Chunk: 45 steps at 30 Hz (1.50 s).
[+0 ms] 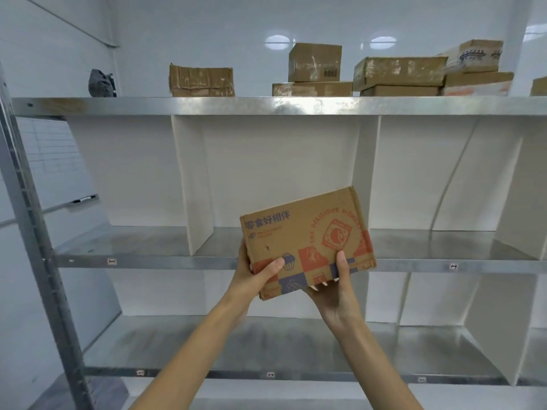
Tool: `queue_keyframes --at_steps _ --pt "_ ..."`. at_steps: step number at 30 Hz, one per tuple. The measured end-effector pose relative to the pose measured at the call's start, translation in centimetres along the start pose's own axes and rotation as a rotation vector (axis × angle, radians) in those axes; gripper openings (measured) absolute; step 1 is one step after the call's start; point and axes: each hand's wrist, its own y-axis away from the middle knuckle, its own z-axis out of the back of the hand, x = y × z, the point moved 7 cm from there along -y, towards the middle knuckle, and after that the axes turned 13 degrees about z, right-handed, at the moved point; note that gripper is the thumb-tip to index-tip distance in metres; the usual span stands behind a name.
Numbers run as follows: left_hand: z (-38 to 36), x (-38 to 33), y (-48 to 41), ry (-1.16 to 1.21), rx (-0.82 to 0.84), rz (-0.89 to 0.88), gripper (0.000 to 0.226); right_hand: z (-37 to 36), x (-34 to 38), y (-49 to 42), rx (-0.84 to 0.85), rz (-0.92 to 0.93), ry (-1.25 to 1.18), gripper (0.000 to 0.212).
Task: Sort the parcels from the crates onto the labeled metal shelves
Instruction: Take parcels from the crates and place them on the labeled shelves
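Firmly grips a flat, printed cardboard parcel (305, 235) between left hand (254, 281) and right hand (336, 294), before smooth, shiny metal shelves (177, 262).

Printed box (305, 241): one
Plain parcels (201, 81): seven, perhaps an eighth cut off at the right edge
Metal shelves (207, 105): three
Edge labels (112, 261): five
Dark bag (100, 83): one
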Motion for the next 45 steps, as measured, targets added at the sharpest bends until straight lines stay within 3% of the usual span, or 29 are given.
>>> queue_keyframes --at_steps 3,7,10,11,15,18,24,27,31,38,42,45 --pt "1.4 -0.7 0.0 0.075 -0.016 -0.027 0.073 0.8 1.7 0.1 0.006 0.063 0.236 0.099" --pt "3.3 -1.3 0.1 0.07 -0.037 -0.035 0.072 0.6 5.8 -0.2 0.102 0.268 0.638 0.079" --pt "3.4 -1.0 0.2 0.018 0.008 0.008 0.068 0.1 7.3 -0.3 0.112 0.336 0.758 0.05" --pt "3.6 -0.9 0.1 -0.028 -0.006 0.017 0.067 0.1 7.6 -0.3 0.096 0.328 0.778 0.05" --pt "5.9 -0.6 -0.8 -0.423 -0.176 0.01 0.067 0.8 7.9 0.0 0.007 0.246 0.759 0.074" --pt "4.9 -0.3 0.0 -0.337 -0.034 0.012 0.051 0.6 7.9 0.1 0.009 0.188 0.772 0.071" --pt "3.1 -0.2 1.5 -0.278 0.301 0.095 0.066 0.2 8.6 0.0 0.033 0.208 0.817 0.057" --pt "4.0 0.4 0.6 -0.259 0.203 0.139 0.079 0.0 8.8 0.1 0.06 0.238 0.824 0.055" --pt "4.8 0.9 0.0 -0.179 0.01 0.117 0.064 -0.6 8.5 0.1 0.12 0.241 0.803 0.057" --pt "5.6 2.1 0.0 -0.139 0.07 0.133 0.053 0.0 7.5 0.2 0.151 0.118 0.688 0.046" --pt "5.2 1.9 0.0 -0.146 0.124 0.146 0.057 0.2 7.6 0.2 0.11 0.196 0.71 0.022" --pt "4.9 1.7 0.3 -0.028 0.219 0.179 0.061 0.5 7.7 0.1 0.1 0.214 0.689 0.022"
